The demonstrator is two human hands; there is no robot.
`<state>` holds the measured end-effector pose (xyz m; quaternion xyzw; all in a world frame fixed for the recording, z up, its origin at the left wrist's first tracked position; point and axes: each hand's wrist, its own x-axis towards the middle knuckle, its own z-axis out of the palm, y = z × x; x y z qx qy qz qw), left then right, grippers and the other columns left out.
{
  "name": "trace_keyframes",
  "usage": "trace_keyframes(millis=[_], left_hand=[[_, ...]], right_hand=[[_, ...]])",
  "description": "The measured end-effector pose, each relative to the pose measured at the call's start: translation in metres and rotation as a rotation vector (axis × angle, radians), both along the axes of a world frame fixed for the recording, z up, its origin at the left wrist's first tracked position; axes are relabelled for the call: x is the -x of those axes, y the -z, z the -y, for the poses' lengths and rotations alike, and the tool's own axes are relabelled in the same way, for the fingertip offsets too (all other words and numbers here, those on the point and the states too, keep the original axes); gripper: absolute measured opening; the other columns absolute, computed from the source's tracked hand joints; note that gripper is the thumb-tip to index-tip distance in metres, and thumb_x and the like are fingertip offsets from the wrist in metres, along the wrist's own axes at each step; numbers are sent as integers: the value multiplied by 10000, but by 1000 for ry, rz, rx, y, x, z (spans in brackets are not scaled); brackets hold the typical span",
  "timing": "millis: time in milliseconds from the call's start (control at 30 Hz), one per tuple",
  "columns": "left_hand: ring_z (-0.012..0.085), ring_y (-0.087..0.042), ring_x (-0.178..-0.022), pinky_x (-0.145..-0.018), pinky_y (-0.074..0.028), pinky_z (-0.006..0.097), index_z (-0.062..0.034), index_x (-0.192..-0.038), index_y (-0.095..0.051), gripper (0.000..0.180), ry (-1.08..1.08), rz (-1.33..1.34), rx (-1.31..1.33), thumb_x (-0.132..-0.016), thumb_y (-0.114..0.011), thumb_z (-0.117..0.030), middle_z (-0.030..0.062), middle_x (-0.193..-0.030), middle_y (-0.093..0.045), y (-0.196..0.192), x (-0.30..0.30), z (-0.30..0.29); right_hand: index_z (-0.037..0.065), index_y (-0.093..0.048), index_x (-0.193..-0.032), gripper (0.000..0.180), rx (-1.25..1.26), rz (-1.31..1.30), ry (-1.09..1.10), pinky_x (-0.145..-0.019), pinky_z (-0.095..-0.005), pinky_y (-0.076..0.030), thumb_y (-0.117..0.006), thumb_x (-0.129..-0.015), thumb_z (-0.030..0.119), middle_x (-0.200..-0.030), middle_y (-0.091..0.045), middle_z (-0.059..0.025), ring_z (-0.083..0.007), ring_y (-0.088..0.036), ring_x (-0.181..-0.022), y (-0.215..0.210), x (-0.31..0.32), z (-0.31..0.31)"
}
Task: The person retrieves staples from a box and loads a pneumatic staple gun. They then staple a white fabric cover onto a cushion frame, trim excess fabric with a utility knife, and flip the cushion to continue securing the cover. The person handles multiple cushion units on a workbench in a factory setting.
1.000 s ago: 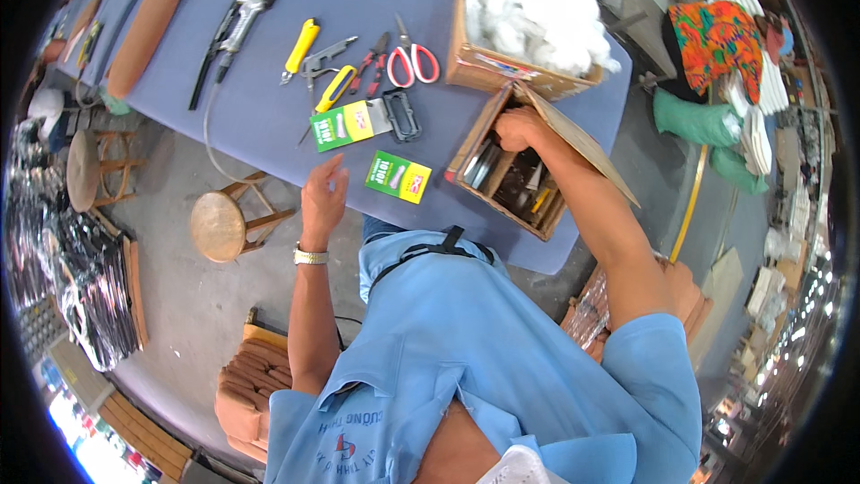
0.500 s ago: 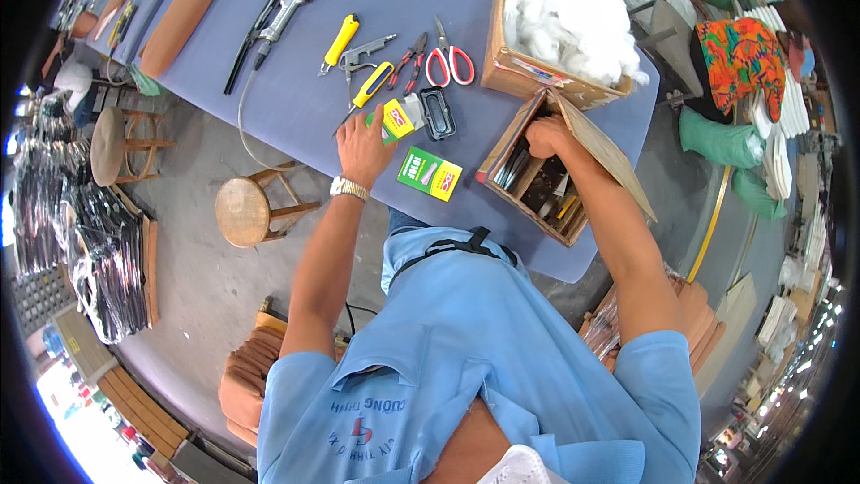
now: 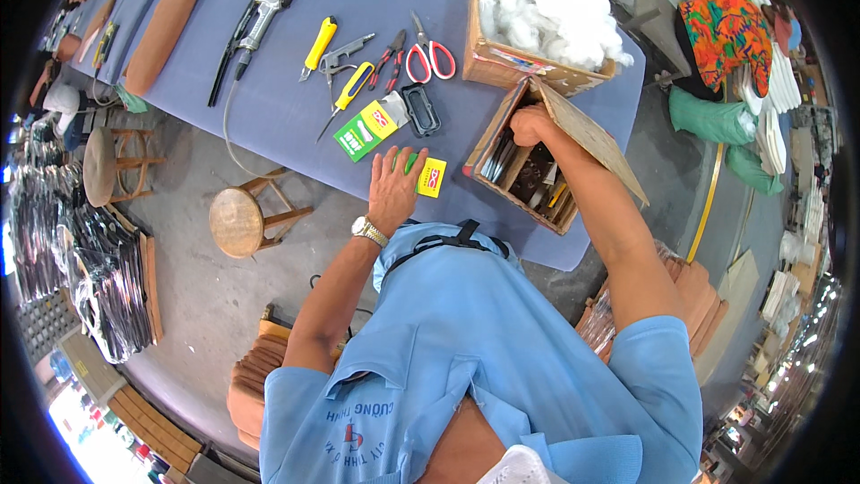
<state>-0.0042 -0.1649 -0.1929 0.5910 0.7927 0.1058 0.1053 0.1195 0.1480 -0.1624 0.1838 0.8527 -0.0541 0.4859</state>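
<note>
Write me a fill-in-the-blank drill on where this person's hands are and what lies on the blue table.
The left hand rests on a small green and ____ box.
The right hand reaches into an open ____ box of tools.
The scissors have ____ handles.
The other carton holds white ____.

Missing words: yellow; cardboard; red; stuffing
</note>
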Motion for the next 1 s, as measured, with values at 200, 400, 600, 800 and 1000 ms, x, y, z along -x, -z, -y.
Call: trace_keyframes(millis=[200,400,600,800,1000], left_hand=[[403,-401,-1382,-1159,-343,533,-184,-1536,-435,929,-149,139,-6,-707,-852,-196,142,-1411,-490,5,-2,20],[384,-406,-1397,-1082,-429,511,-204,-1557,-410,957,-125,164,12,-711,-857,-198,147,-1471,-464,-3,-5,22],[359,-428,-1389,-1065,-440,523,-240,-1560,-413,920,-157,190,35,-741,-829,-185,131,-1470,-480,1,-9,17],[355,-446,-1360,-1033,-477,500,-235,-1559,-416,949,-132,203,13,-719,-854,-185,130,-1444,-493,3,-3,19],[353,-448,-1356,-1042,-474,504,-234,-1560,-415,959,-125,244,2,-712,-859,-177,121,-1444,-493,-1,1,19]], right_hand=[[23,-786,-1034,358,-1,-29,8,-919,-501,-505,-585,-754,120,-1144,-740,-190,-387,-681,-1117,-8,0,3],[-4,-773,-1017,368,39,-95,-43,-879,-519,-550,-562,-770,167,-1132,-727,-232,-399,-697,-1078,-21,1,5],[-8,-769,-1024,372,38,-12,-81,-827,-500,-564,-564,-778,182,-1111,-733,-223,-396,-706,-1029,-25,7,1],[17,-773,-1044,366,17,-53,-37,-879,-504,-549,-590,-806,227,-1105,-737,-209,-398,-693,-1061,-12,-3,-4],[41,-750,-1113,439,38,-232,-48,-950,-500,-527,-727,-789,336,-1089,-735,-221,-414,-685,-1057,-9,-15,9]])
